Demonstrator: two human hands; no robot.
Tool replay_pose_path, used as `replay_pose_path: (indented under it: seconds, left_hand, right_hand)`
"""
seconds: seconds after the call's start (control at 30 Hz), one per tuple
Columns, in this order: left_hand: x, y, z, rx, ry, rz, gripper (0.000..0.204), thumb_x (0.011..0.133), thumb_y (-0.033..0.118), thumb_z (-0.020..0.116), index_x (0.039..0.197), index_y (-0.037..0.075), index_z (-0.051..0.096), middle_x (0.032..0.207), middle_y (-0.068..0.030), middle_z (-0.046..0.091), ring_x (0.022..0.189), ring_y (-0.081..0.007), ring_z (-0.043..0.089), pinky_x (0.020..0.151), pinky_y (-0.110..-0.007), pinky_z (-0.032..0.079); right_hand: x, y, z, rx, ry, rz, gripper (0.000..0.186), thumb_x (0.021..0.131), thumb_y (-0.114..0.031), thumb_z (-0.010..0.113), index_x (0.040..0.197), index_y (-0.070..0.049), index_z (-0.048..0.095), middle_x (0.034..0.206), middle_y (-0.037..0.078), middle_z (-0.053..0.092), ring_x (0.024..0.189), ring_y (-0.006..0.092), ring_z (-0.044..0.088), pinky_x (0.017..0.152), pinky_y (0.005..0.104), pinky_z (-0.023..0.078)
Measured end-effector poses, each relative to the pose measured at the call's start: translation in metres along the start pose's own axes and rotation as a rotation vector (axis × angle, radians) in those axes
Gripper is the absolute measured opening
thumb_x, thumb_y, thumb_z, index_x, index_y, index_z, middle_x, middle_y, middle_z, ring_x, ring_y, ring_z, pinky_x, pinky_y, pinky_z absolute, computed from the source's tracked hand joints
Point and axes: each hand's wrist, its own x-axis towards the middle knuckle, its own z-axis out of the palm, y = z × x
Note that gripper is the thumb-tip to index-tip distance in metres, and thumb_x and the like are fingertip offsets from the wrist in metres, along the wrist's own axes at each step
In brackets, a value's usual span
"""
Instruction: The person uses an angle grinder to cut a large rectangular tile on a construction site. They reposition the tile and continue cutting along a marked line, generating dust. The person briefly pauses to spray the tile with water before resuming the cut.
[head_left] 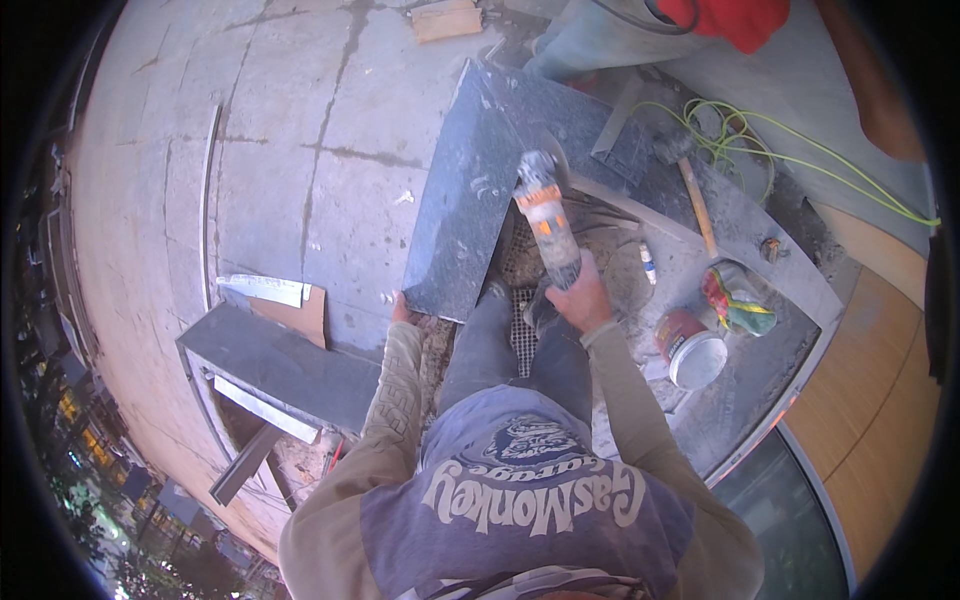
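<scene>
In the head view, our right hand [583, 302] wraps its fingers around the angle grinder [547, 225], at the dark slab [455, 210]. Our left hand [401, 309] touches its near-left corner; finger closure cannot be determined. We judge cutting underway; next, steady the slab.

Left side's pretty roomy: the left hand [401, 309] could swing out over the paved floor [270, 210] beside the grey slab [450, 215]. Right of the grinder [549, 225] it's tighter, with the small tube [648, 264], tub [697, 360] and hammer [697, 208] all in the way. Green cord [813, 153] loops clutter the far right, and a co-worker's legs [590, 45] block the far end.
</scene>
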Motion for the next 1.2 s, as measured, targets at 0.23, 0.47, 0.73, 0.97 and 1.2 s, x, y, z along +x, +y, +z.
replay_pose_path:
  seconds: [0.23,0.47,0.73,0.97,1.2]
  left_hand:
    - [0.034,-0.002,-0.018,0.017,-0.026,0.061,0.095,0.084,0.082,0.063,0.151,0.018,0.047,0.150,-0.0140,0.048,0.130,-0.0385,0.052,0.099,-0.060,0.049]
    - [0.007,-0.009,0.011,-0.033,-0.004,0.082,0.097,0.084,0.081,0.064,0.155,0.018,0.042,0.156,-0.0144,0.043,0.140,-0.0378,0.045,0.109,-0.061,0.041]
    - [0.034,-0.010,0.001,0.011,-0.022,0.118,0.090,0.091,0.081,0.054,0.153,0.016,0.047,0.149,-0.0144,0.052,0.130,-0.0355,0.052,0.100,-0.058,0.048]
    - [0.036,-0.017,0.003,0.040,-0.039,0.175,0.102,0.084,0.081,0.065,0.154,0.010,0.044,0.157,-0.0198,0.043,0.136,-0.0387,0.048,0.105,-0.059,0.046]
    - [0.028,-0.021,-0.007,0.000,0.027,0.134,0.096,0.084,0.081,0.064,0.149,0.011,0.048,0.144,-0.0132,0.055,0.127,-0.0347,0.054,0.094,-0.054,0.050]
  right_hand:
    - [0.121,-0.053,0.028,-0.003,0.010,-0.227,0.064,0.075,-0.022,0.078,0.130,-0.005,0.049,0.111,0.030,0.070,0.106,0.0501,0.067,0.091,0.0542,0.054]
    - [0.175,-0.070,0.054,0.015,-0.016,-0.372,0.067,0.076,-0.027,0.077,0.130,0.001,0.048,0.109,0.030,0.070,0.105,0.0477,0.068,0.091,0.0534,0.054]
    - [0.166,-0.056,0.085,-0.015,-0.064,-0.416,0.067,0.074,-0.027,0.078,0.129,0.001,0.050,0.105,0.030,0.071,0.101,0.0479,0.069,0.090,0.0522,0.055]
    - [0.165,-0.033,0.095,0.072,-0.059,-0.395,0.065,0.073,-0.027,0.080,0.125,0.000,0.052,0.102,0.030,0.071,0.100,0.0481,0.069,0.088,0.0530,0.055]
    - [0.184,-0.044,0.092,0.053,0.002,-0.367,0.060,0.074,-0.027,0.079,0.122,-0.001,0.054,0.104,0.032,0.071,0.102,0.0485,0.069,0.090,0.0518,0.055]
